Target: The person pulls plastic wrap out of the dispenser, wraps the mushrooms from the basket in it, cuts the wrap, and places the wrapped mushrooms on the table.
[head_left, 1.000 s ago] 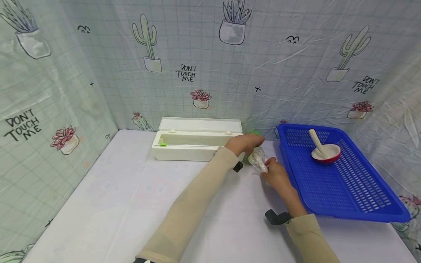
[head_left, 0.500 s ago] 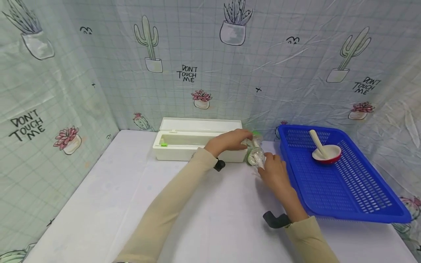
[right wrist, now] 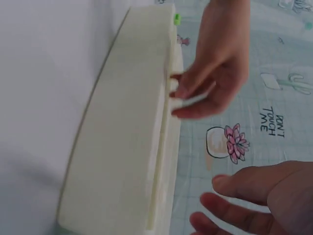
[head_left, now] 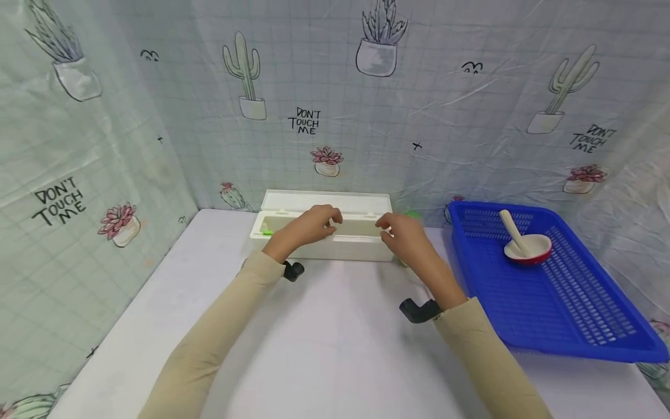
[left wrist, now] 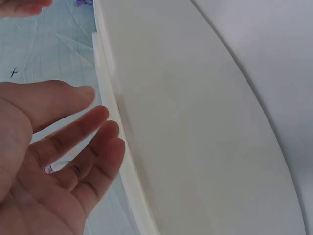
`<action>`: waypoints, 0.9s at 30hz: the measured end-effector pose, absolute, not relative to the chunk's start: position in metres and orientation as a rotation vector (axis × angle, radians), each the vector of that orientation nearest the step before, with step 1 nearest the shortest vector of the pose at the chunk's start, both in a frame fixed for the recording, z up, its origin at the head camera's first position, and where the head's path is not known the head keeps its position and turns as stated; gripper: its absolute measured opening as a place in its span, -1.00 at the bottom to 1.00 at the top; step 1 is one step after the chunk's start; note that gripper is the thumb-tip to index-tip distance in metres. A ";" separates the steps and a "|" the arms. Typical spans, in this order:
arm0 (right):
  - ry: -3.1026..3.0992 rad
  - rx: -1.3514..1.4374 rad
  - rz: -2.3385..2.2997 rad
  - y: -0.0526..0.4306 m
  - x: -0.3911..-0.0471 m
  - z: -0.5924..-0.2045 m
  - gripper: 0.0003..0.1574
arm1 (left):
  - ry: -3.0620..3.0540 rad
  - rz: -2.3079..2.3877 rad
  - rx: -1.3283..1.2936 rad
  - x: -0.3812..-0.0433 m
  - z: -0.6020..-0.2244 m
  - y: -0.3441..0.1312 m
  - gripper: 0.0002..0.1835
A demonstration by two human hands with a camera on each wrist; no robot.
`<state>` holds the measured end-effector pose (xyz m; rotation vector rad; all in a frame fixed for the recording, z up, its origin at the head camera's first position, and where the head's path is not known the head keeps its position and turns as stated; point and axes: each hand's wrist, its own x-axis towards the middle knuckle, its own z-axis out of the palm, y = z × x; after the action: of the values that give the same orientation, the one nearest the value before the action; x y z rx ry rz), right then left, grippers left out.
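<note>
Head view gives me a broad white tabletop running from the long white box toward me, widening to the table's left edge; on the right, a blue plastic basket bounds my space, and the cactus-print backdrop rises close behind the box. My left hand is above the box's left-to-middle stretch and my right hand is at its right end, with a gap between them. On both hands I have the thumb apart from loosely bent fingers, with air between; whether any fingertip brushes the rim, I cannot tell. The box lies lengthwise at the back of the table, just beneath my fingertips. It is off-white, smooth and plain-fronted, its lid tipped up behind the open trough, and a bright green tab shows at the left end.
</note>
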<state>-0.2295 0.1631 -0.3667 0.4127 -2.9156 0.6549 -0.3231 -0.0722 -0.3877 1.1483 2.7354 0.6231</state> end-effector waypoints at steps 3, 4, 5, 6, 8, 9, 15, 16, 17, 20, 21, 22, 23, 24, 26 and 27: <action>-2.980 0.527 0.614 0.156 -0.250 -0.361 -0.73 | 2.760 0.591 1.103 -0.323 -0.390 -0.091 -0.76; -2.994 0.571 0.597 0.155 -0.256 -0.360 -0.74 | 2.767 0.584 1.098 -0.322 -0.390 -0.097 -0.76; -3.009 0.609 0.588 0.154 -0.262 -0.359 -0.75 | 2.774 0.579 1.091 -0.322 -0.390 -0.102 -0.77; -3.014 0.657 0.586 0.154 -0.267 -0.359 -0.76 | 2.783 0.569 1.079 -0.322 -0.389 -0.106 -0.78; -3.015 0.747 0.598 0.157 -0.281 -0.365 -0.79 | 2.792 0.555 1.060 -0.322 -0.388 -0.111 -0.80; -3.033 0.770 0.603 0.157 -0.285 -0.365 -0.80 | 2.792 0.548 1.050 -0.323 -0.388 -0.113 -0.80; -3.235 0.762 0.591 0.147 -0.302 -0.365 -0.75 | 2.779 0.488 1.037 -0.328 -0.388 -0.115 -0.82; -3.261 0.760 0.576 0.145 -0.306 -0.367 -0.74 | 2.778 0.482 1.027 -0.329 -0.388 -0.114 -0.81; -3.279 0.760 0.551 0.143 -0.309 -0.368 -0.73 | 2.780 0.475 1.012 -0.330 -0.389 -0.113 -0.81; -3.306 0.760 0.490 0.136 -0.317 -0.369 -0.72 | 2.801 0.466 0.956 -0.336 -0.392 -0.111 -0.79; -3.312 0.759 0.481 0.134 -0.319 -0.369 -0.73 | 2.811 0.465 0.938 -0.337 -0.393 -0.110 -0.79; -3.315 0.758 0.474 0.131 -0.321 -0.370 -0.74 | 2.819 0.464 0.925 -0.339 -0.394 -0.110 -0.80; -3.319 0.758 0.468 0.129 -0.322 -0.371 -0.75 | 2.828 0.460 0.920 -0.341 -0.394 -0.108 -0.82; -3.326 0.753 0.472 0.127 -0.324 -0.371 -0.76 | 2.834 0.457 0.914 -0.342 -0.395 -0.107 -0.85; -3.333 0.754 0.476 0.123 -0.327 -0.373 -0.77 | 2.839 0.450 0.901 -0.344 -0.395 -0.105 -0.91; -3.337 0.754 0.478 0.121 -0.328 -0.374 -0.77 | 2.836 0.447 0.894 -0.345 -0.395 -0.105 -0.94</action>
<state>-0.3284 0.1215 -0.3743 0.7539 -3.3374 0.4777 -0.3446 -0.1046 -0.3946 0.8936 2.8362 0.4472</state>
